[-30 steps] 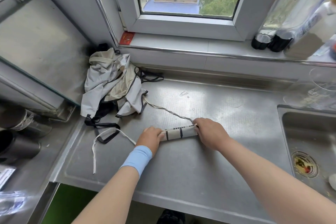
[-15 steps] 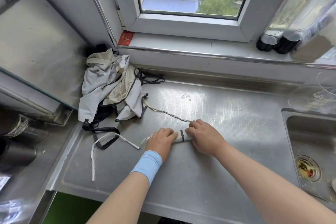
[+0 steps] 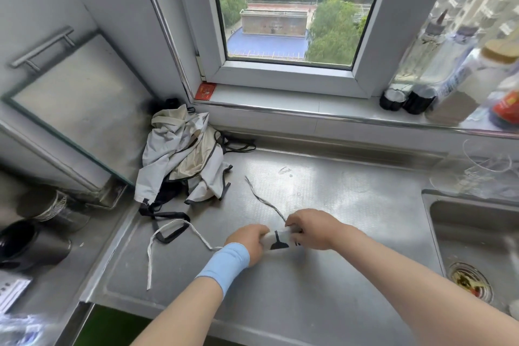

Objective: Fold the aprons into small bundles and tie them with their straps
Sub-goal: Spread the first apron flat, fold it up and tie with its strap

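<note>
A small white apron bundle (image 3: 279,241) with black markings lies on the steel counter (image 3: 323,284) between my hands. My left hand (image 3: 250,243), with a blue wristband, grips its left end. My right hand (image 3: 314,229) grips its right end, fingers curled over it. One white strap (image 3: 171,236) trails left from the bundle in a loop. A grey strap (image 3: 264,201) runs from under my right hand toward the back left. A heap of unfolded aprons (image 3: 185,160), grey, cream and black-edged, sits in the back-left corner.
A sink (image 3: 477,247) with a drain (image 3: 469,281) is at the right. Bottles (image 3: 421,84) stand on the window sill. Dark metal cups (image 3: 36,244) sit at the left beside a steel panel (image 3: 81,112). A clear glass dish (image 3: 488,174) is behind the sink.
My hands moved closer together, so the long roll became a short bundle. The grey strap's far end came away from the apron heap and lies free on the counter.
</note>
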Demonstrator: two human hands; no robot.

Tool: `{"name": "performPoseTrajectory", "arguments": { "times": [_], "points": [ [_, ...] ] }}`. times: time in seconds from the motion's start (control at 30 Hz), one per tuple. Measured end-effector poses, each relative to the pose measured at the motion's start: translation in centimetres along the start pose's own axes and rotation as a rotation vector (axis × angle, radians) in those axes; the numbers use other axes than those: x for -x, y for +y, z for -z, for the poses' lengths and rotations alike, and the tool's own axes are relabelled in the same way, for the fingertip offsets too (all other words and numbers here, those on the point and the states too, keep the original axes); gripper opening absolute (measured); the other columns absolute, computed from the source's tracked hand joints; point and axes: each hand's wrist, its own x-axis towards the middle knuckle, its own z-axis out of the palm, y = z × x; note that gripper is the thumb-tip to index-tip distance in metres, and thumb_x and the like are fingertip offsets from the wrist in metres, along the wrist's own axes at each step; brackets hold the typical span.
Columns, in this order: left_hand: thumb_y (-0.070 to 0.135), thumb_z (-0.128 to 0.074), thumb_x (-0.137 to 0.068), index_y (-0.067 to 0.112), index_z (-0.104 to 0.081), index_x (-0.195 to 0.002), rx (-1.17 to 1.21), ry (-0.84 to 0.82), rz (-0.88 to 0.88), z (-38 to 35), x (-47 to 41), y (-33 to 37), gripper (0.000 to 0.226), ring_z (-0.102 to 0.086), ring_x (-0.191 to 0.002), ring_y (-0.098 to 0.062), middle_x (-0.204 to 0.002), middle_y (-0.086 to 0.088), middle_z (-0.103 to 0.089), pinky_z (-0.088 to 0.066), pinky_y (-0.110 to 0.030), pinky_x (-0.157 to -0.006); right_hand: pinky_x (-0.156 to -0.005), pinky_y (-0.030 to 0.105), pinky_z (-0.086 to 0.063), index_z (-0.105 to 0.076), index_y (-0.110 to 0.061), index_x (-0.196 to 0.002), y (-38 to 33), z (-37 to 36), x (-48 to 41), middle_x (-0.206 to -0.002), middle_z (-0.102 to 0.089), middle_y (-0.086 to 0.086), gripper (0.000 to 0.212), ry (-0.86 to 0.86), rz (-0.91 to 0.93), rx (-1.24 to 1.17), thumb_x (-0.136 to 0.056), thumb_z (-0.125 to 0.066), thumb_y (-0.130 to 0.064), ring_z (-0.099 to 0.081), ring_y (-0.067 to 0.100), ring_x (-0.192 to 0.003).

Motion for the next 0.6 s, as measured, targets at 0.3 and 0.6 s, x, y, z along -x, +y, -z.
{"name": "performPoseTrajectory", "arguments": {
  "times": [0.3,0.6],
  "points": [
    [0.008,-0.057,-0.088,0.019,-0.064,-0.095,0.744,-0.121,0.068,2.8,6.5,2.4,0.015,-0.061,-0.075,-0.017,-0.084,-0.003,-0.064,-0.051,-0.031,-0.073,-0.100,0.038,-0.039,-0.063,-0.021,-0.120,-2.1,2.5,3.8,-0.121,-0.060,0.003,0.038,0.647,0.254,0.379,-0.083,-0.064,-0.016,-0.057,0.027,-0.110],
    [0.011,-0.052,-0.096,0.011,-0.061,-0.104,1.353,-0.285,-0.062,4.4,13.1,4.5,0.012,-0.057,-0.067,-0.018,-0.085,-0.011,-0.062,-0.048,-0.028,-0.063,-0.115,0.054,-0.024,-0.055,-0.011,-0.123,-5.9,0.7,7.8,-0.126,-0.059,0.007,0.036,0.814,0.203,0.534,-0.087,-0.049,-0.015,-0.053,0.032,-0.126]
  ]
}}
